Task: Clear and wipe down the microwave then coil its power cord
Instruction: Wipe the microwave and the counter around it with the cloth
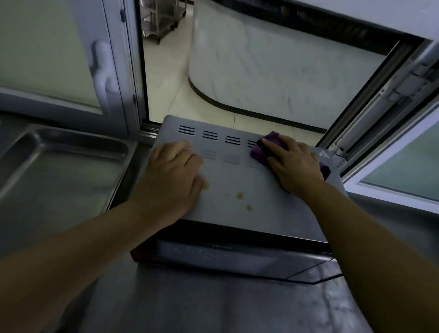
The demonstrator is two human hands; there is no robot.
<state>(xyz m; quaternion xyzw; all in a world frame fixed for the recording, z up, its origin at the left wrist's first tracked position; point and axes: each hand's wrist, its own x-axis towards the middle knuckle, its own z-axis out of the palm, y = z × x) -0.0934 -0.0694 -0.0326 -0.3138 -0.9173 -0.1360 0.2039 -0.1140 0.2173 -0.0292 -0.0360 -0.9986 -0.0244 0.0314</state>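
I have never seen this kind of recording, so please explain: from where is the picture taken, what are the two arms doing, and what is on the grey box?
There is no machine here. One camera on a person's head looks down at their own hands. The grey box is a microwave on a steel counter. The left hand rests flat on its top. The right hand presses a purple cloth near the vent slots. Yellow spots remain on the top. A metal tray lies to the left.

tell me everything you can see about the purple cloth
The purple cloth is a small, soft-looking, bunched rag, lying on the far right part of the microwave top, over the end of the vent slots. The right hand presses on it and covers most of it. It has not reached the yellowish spots.
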